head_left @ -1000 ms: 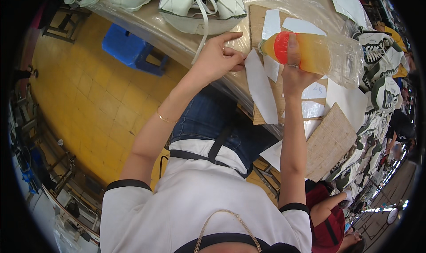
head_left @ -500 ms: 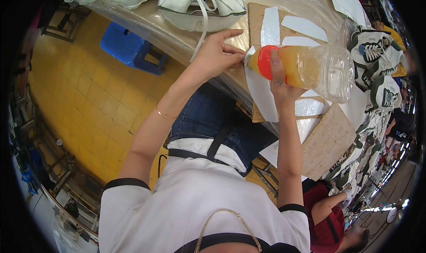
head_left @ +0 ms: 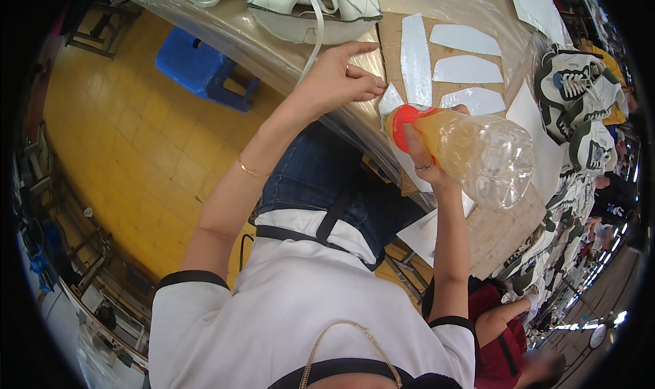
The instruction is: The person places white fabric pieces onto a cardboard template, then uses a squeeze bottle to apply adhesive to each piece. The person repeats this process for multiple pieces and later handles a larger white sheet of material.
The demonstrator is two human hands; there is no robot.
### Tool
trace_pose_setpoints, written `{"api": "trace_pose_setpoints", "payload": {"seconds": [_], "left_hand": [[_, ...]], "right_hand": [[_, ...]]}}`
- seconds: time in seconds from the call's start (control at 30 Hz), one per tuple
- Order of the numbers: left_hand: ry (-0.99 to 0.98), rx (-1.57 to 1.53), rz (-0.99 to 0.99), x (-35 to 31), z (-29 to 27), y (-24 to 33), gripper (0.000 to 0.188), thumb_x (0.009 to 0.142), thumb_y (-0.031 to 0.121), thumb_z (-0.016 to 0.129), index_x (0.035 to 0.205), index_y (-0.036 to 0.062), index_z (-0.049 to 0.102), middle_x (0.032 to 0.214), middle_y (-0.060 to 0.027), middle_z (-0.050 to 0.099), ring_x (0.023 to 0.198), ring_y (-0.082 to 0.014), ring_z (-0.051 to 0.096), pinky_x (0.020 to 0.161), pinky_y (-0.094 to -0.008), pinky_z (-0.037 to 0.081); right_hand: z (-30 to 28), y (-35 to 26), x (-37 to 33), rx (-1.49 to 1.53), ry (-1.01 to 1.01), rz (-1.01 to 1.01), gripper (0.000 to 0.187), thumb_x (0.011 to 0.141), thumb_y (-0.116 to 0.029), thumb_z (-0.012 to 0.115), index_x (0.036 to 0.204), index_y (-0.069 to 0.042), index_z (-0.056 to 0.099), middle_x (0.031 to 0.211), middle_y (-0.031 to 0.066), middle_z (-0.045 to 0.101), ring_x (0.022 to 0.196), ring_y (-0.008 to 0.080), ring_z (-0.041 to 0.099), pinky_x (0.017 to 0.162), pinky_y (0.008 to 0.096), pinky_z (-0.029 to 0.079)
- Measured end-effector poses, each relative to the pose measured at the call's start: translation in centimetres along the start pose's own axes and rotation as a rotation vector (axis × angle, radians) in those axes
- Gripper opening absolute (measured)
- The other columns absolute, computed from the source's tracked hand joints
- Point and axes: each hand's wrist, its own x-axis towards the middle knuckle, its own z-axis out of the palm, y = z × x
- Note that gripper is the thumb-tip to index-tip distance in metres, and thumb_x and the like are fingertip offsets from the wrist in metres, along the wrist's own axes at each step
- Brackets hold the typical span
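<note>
My right hand (head_left: 426, 158) is wrapped round a clear plastic bottle (head_left: 488, 160) of yellowish liquid with a red band near its neck. The bottle is tilted, its neck end down and to the left over a long white cut piece (head_left: 391, 99). Most of that piece is hidden under the bottle and my hand. At the piece's far tip, the thumb and a finger of my left hand (head_left: 341, 82) are pinched together, while its forefinger stretches out above. More white cut pieces (head_left: 467, 69) lie on a brown board (head_left: 442, 51); a long upright one (head_left: 415, 61) looks shiny.
A white shoe with loose laces (head_left: 314, 13) stands at the far table edge on plastic sheeting. Rows of white and dark green shoes (head_left: 590, 143) line the right. A blue stool (head_left: 194, 68) stands on the yellow floor. A person in red (head_left: 508, 341) sits at lower right.
My right hand has drawn the bottle toward me, and its base has swung nearer. White pieces behind it are now uncovered. My left hand has stayed nearly in place at the tip.
</note>
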Motion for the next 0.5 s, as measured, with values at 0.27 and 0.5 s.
{"api": "trace_pose_setpoints", "payload": {"seconds": [0.27,0.5], "left_hand": [[-0.097,0.165,-0.030,-0.4,0.1,0.5,0.072,0.082,0.005,0.068,0.143,-0.0044,0.030,0.090,-0.0159,0.070,0.079,-0.0147,0.067,0.071,-0.0250,0.056],[-0.092,0.177,-0.053,-0.4,0.1,0.5,0.073,0.082,0.002,0.068,0.143,-0.0015,0.030,0.087,-0.0152,0.069,0.078,-0.0150,0.068,0.070,-0.0262,0.057]], "right_hand": [[0.8,-0.2,1.1,0.260,0.227,0.076,0.033,0.081,-0.018,0.077,0.104,-0.001,0.060,0.094,0.0093,0.064,0.083,0.0203,0.063,0.073,0.0316,0.049],[-0.2,-1.0,0.9,0.038,0.060,0.056,0.029,0.081,-0.019,0.075,0.098,-0.003,0.059,0.092,0.0083,0.058,0.080,0.0190,0.058,0.068,0.0311,0.047]]}}
